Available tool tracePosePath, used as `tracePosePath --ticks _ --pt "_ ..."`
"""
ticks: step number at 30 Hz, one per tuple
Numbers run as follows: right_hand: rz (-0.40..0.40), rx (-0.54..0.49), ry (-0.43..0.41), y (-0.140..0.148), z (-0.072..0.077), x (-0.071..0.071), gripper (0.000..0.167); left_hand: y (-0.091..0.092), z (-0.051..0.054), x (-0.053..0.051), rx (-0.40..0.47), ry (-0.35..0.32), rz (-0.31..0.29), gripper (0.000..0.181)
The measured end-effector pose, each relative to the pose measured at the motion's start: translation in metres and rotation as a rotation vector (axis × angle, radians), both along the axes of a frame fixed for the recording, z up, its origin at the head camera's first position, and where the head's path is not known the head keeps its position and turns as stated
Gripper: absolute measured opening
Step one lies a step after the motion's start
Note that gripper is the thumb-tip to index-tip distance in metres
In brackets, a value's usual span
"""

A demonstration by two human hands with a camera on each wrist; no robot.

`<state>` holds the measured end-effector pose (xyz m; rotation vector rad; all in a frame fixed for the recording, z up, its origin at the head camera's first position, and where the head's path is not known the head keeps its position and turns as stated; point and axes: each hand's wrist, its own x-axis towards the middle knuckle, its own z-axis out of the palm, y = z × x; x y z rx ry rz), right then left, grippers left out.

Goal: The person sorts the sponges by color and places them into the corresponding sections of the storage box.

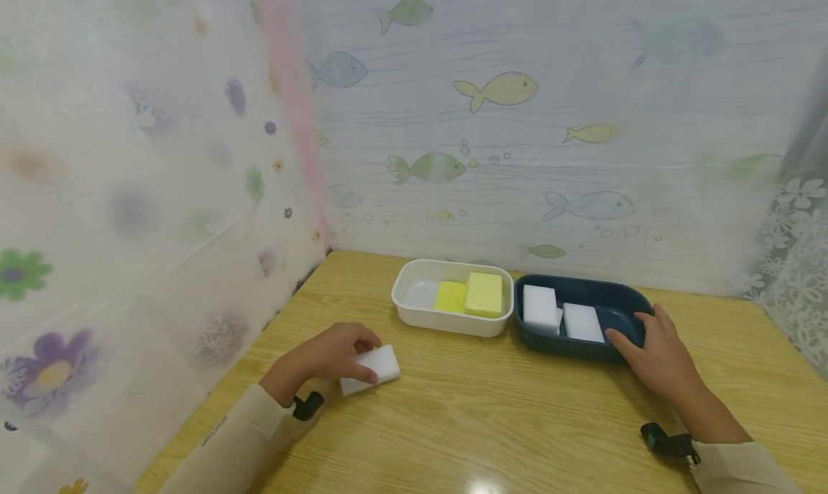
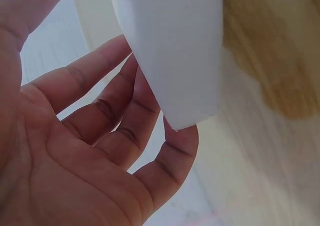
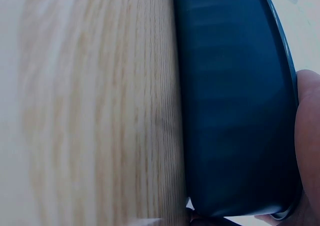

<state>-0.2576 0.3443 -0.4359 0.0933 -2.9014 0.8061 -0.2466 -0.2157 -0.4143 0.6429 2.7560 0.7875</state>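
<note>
My left hand (image 1: 336,351) holds a white sponge block (image 1: 386,363) low over the table, left of the containers, with the thumb on its near side. In the left wrist view the curled fingers (image 2: 122,118) touch the block's edge and lower end. My right hand (image 1: 665,357) grips the right end of a dark blue container (image 1: 569,346), thumb at the front rim and fingers around the right corner. Inside that container lie several white sponge blocks (image 1: 583,323). The right wrist view shows the container's dark side wall (image 3: 235,100) and part of the thumb.
A white container (image 1: 446,324) stands left of the blue one, close against it, with yellow sponges (image 1: 484,295) in its right half. The wooden table (image 1: 491,408) meets a fish-print curtain (image 1: 504,156) behind and a flower-print curtain (image 1: 142,228) at the left.
</note>
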Motion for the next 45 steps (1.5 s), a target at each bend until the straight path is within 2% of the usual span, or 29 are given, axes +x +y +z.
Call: tracePosePath --ticks 8,15,22,27,31,36,41,45 --pt "0.001 -0.004 0.007 0.001 -0.001 -0.001 0.096 0.01 0.005 -0.007 -0.023 0.046 -0.019 0.06" --pt "0.007 -0.005 0.009 -0.001 0.0 0.0 0.095 0.024 0.012 -0.012 -0.015 0.062 -0.07 0.053" --pt "0.01 -0.01 0.005 -0.001 0.003 0.0 0.094 0.04 0.017 -0.017 0.008 0.131 -0.116 0.05" --pt "0.017 -0.015 0.009 -0.001 0.003 -0.002 0.094 0.047 0.016 -0.02 0.034 0.183 -0.112 0.043" --pt "0.019 -0.014 0.008 -0.002 0.002 -0.002 0.094 0.051 0.017 -0.022 0.051 0.253 -0.091 0.033" --pt "0.01 -0.01 0.008 -0.002 0.0 -0.001 0.093 0.058 0.026 -0.024 0.065 0.323 -0.071 0.037" --pt "0.003 -0.013 0.007 0.0 -0.002 -0.001 0.094 0.074 0.036 -0.029 0.087 0.351 -0.063 0.037" --pt "0.0 -0.011 0.007 0.001 -0.004 0.0 0.094 0.09 0.038 -0.035 0.104 0.37 -0.066 0.038"
